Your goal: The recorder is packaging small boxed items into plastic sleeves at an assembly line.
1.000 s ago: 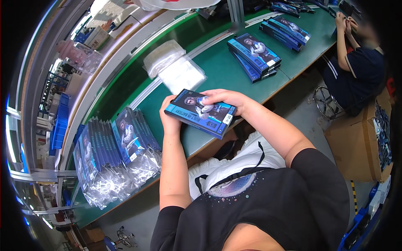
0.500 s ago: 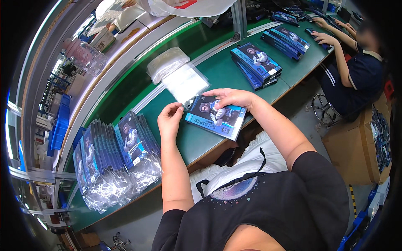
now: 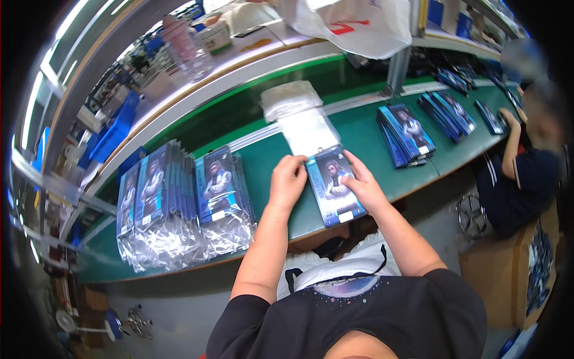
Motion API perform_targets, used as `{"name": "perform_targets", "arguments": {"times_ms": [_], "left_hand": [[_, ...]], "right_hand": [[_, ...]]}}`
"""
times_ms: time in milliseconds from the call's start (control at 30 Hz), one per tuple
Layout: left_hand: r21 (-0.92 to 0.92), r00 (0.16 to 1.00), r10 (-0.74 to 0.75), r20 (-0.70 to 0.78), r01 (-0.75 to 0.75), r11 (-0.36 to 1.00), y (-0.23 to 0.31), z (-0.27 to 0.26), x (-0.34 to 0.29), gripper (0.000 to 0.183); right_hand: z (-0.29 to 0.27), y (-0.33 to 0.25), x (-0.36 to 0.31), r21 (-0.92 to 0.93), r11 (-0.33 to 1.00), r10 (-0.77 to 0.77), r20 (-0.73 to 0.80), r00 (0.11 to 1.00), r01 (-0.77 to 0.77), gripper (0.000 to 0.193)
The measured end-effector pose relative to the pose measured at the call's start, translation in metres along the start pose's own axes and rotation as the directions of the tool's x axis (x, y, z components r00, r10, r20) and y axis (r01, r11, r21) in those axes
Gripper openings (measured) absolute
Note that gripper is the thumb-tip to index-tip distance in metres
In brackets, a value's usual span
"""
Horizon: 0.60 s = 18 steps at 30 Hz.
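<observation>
A flat blue and black printed box point(image 3: 336, 186) lies over the table's front part, its long side running away from me. My right hand point(image 3: 366, 186) grips its right edge, thumb across the printed front. Pinched closed, my left hand point(image 3: 288, 179) is at the box's far left corner; what its fingers hold, if anything, is hidden. Just beyond the box lies a pile of clear plastic bags point(image 3: 308, 133), its near end reaching the box's far edge. To the left stand rows of similar boxes in clear bags point(image 3: 218, 185), the loose bag ends toward me.
Unbagged boxes are stacked on the green table point(image 3: 278, 149) at right point(image 3: 409, 133), with another stack point(image 3: 447, 113) farther along. A co-worker point(image 3: 514, 185) sits at the right end beside a cardboard carton point(image 3: 493, 263). A shelf with a clear plastic bottle point(image 3: 188, 51) runs behind.
The box has turned so that its long side now points away from me. My right hand has shifted from its far edge to its right edge. The whole view has swung left.
</observation>
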<state>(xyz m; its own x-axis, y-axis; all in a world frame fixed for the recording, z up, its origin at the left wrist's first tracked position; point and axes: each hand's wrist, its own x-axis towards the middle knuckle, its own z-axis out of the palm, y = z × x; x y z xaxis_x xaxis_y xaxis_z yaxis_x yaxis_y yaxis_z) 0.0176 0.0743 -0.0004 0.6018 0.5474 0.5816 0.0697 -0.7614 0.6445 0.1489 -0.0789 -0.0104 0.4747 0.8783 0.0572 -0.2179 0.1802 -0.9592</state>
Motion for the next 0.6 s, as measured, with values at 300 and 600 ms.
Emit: {"name": "perform_targets", "arguments": {"times_ms": [300, 600], "left_hand": [[0.098, 0.978, 0.077, 0.192, -0.098, 0.99, 0.027, -0.014, -0.034, 0.024], [-0.695, 0.773, -0.587, 0.241, 0.56, 0.452, 0.049, -0.009, -0.054, 0.037]], "right_hand": [[-0.018, -0.009, -0.017, -0.01, 0.995, 0.098, 0.082, 0.992, -0.098, 0.068], [0.009, -0.018, -0.059, 0.159, 0.987, 0.011, 0.047, 0.999, -0.018, 0.05]]}}
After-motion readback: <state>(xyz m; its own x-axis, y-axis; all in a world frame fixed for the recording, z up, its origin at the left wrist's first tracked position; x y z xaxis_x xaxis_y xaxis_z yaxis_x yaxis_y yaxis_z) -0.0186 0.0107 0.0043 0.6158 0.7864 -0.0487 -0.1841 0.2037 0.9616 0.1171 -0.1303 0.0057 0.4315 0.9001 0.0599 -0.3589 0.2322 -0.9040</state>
